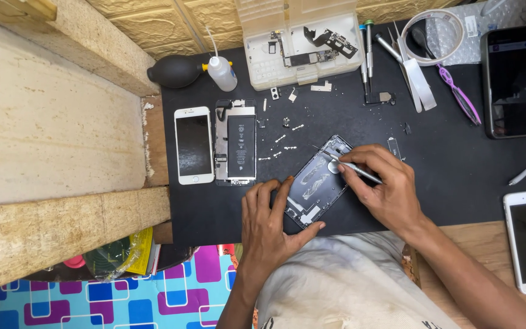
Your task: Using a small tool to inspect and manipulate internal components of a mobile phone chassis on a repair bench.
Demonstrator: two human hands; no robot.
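The left hand [269,222] lies flat on the black mat [458,176] with its fingers [262,196] spread, and its thumb and first finger touch the near edge of the open phone shell [318,183]. The shell lies tilted on the mat, between the two hands. The right hand [385,189] has its fingers [360,159] pressed together, pinching a thin metal tool [353,169]. The tip of the tool rests inside the shell, near its top end. Just past the left fingers lie a white phone screen [193,145] and, beside it, a phone body with a black battery [236,145]. Tiny screws [280,146] are scattered between that body and the shell. Far beyond the right fingers sit a clear parts box [302,42], some screwdrivers [368,45] and a roll of tape [433,27]. A dark phone [512,79] lies far off to the right of the right fingers.
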